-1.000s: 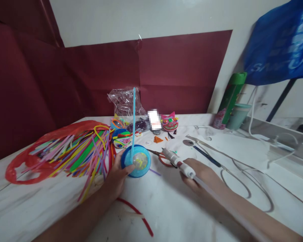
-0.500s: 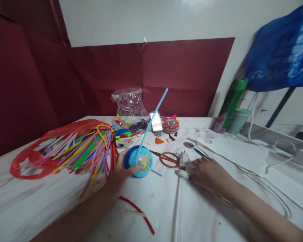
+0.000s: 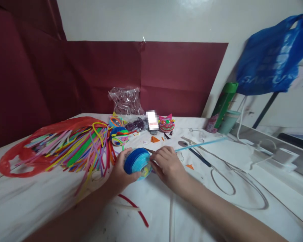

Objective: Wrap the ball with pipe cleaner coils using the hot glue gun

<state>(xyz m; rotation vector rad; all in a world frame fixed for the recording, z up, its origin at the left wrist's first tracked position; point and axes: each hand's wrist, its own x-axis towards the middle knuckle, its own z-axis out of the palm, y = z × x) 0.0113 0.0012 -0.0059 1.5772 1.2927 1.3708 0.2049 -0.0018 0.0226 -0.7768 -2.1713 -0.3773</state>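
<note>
A red plastic bag (image 3: 12, 161) spilling coloured strips (image 3: 75, 148) lay left of the hands on the white table (image 3: 40, 201), with a finished striped ball (image 3: 119, 136), a cat-faced ball (image 3: 166, 123) and a clear bag (image 3: 126, 101) behind them. A green bottle (image 3: 223, 104), a teal cup (image 3: 228, 121) and a looping white cable (image 3: 229, 174) lay to the right. A thin dark tip beside the right hand (image 3: 168, 164) was too hidden to name. The left hand (image 3: 120, 171) cupped the blue-wound ball (image 3: 136, 159) from its left, fingers closed around it just above the table. The right hand's fingers curled against its right side. A light-blue strip (image 3: 202, 144) ran out rightward from behind them, and whether they pinched it could not be told.
</note>
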